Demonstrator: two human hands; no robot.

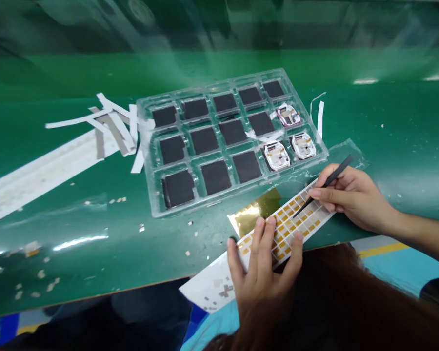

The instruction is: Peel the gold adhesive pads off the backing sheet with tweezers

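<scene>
My left hand (263,268) lies with its fingers spread on a white sheet of small amber stickers (316,223), pressing it against the table edge. The sheet's lower left end hangs past that edge. In my right hand (358,200) is a pair of black tweezers (336,173), pinched between thumb and fingers. Their tips touch or hover just over the sticker grid; I cannot tell which. A shiny gold film (258,207) lies beside the sheet, partly under it.
Behind the hands stands a clear plastic tray (151,195) of black pads, with three white-framed device housings (303,146) at its right. White paper strips (120,129) and a long white strip (51,175) lie left. Small scraps (41,274) dot the green table (131,263).
</scene>
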